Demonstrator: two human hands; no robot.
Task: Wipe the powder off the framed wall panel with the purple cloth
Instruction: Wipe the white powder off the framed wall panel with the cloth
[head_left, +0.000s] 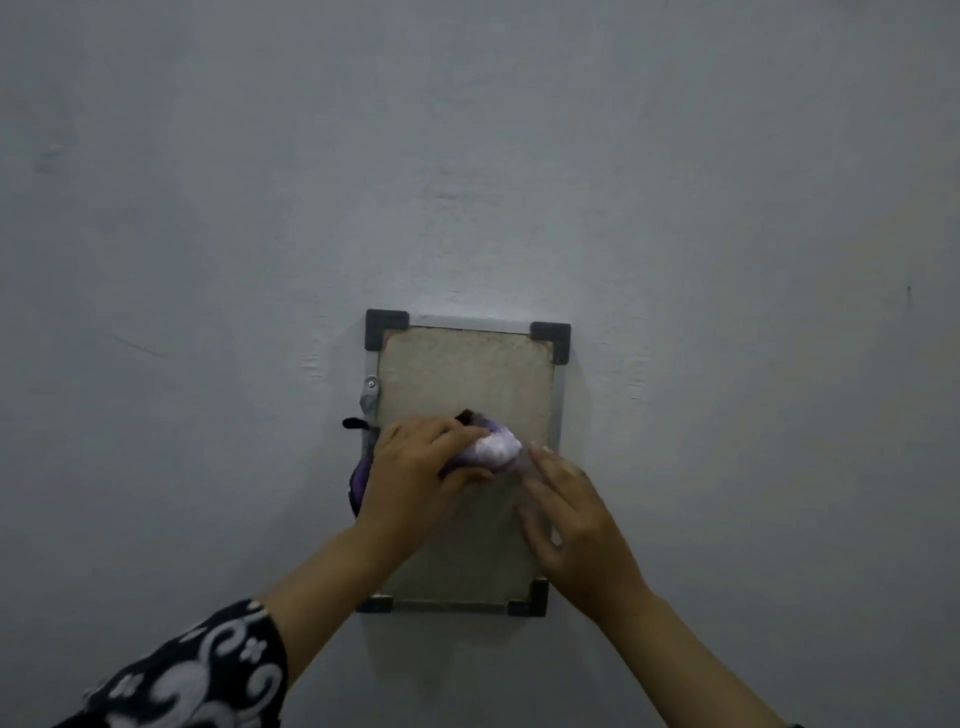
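The framed wall panel (467, 374) hangs on a grey wall, a tall rectangle with a metal rim and black corner caps. Its surface looks dusty beige with powder. My left hand (415, 467) grips the bunched purple cloth (493, 448) and presses it against the panel's middle. A darker fold of the cloth hangs below my left hand at the panel's left edge. My right hand (576, 525) lies flat on the panel's lower right part, fingers spread, its fingertips beside the cloth.
The plain grey wall (208, 260) surrounds the panel on all sides. A small metal clip (370, 395) and a black tab (353, 423) stick out at the panel's left rim. My left sleeve (208, 675) is black with a white pattern.
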